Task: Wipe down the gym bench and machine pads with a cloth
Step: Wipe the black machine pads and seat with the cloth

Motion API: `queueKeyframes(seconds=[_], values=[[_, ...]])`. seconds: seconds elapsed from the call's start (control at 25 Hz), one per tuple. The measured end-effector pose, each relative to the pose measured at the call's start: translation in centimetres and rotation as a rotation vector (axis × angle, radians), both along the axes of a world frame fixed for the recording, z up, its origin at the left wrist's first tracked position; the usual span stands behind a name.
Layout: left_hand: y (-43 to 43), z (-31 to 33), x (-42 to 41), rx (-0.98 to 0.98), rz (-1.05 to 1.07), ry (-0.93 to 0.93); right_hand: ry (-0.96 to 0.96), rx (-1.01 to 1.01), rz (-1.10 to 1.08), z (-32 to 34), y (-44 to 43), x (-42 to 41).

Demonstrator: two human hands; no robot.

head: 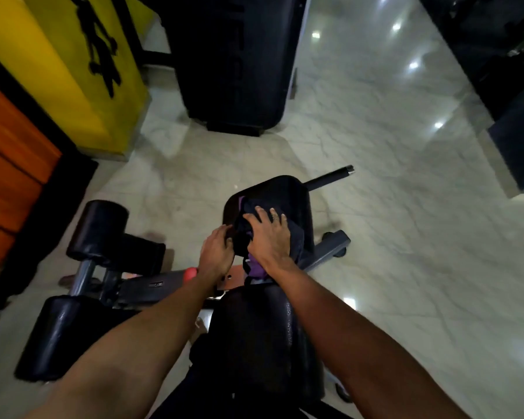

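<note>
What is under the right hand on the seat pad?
A dark cloth with purple patches, pressed flat by the right hand onto the black seat pad. The pad surface beneath the cloth is hidden.

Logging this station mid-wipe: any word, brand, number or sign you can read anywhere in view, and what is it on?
No text can be read.
Small label on the bench frame: too blurred to read.
Faint marks down the tall black pad: too dark and blurred to read.
Black marking on the yellow panel: blurred, no letters readable.
</note>
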State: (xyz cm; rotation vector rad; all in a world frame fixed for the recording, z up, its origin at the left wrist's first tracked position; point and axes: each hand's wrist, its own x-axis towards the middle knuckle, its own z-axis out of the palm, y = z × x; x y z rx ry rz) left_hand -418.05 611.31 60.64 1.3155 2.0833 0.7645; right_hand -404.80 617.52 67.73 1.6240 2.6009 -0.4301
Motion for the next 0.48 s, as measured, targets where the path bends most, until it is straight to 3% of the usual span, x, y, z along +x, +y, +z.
queueKeyframes(seconds=[0.48], values=[[-15.6,2.4,-8.7,-0.198,0.435,0.047,0.045,-0.188,0.418,-0.5,-9.7,-11.5]])
